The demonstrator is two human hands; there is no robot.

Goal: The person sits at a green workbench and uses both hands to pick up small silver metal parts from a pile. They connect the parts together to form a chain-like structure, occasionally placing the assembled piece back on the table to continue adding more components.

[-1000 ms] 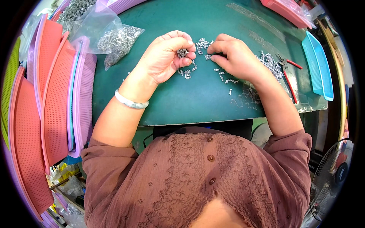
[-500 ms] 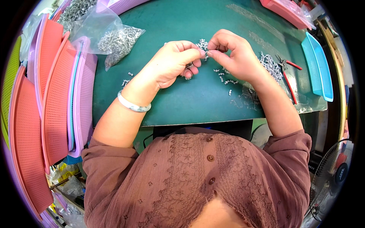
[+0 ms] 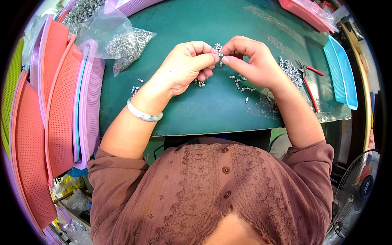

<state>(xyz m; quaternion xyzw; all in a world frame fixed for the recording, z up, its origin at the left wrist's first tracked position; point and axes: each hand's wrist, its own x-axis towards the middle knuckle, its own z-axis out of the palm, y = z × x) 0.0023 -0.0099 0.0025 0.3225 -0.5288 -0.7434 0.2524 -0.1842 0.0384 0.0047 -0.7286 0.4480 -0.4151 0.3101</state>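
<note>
My left hand point(image 3: 191, 65) and my right hand point(image 3: 251, 59) meet over the green table, fingertips pinched together around a small silver metal piece point(image 3: 221, 56). Its exact kind is too small to make out. Just beyond the fingertips lies a little heap of like metal pieces point(image 3: 217, 47). More pieces point(image 3: 201, 83) lie beneath my left fingers, partly hidden by them. Several loose ones point(image 3: 238, 84) are scattered under my right hand, and a larger pile point(image 3: 290, 72) sits beyond my right forearm. Red-handled pliers point(image 3: 309, 83) lie to the right of that pile.
A clear bag of metal pieces point(image 3: 130, 47) rests at the table's back left. Stacked pink and purple perforated baskets point(image 3: 65, 110) crowd the left side. A blue basket point(image 3: 341, 73) stands at the right edge, a pink one point(image 3: 304, 16) at the back. A fan point(image 3: 353, 192) is at lower right.
My right hand has lowered slightly, its index finger coming down toward the thumb. My left fingers have shifted a little, and the small metal piece between both hands shows more plainly.
</note>
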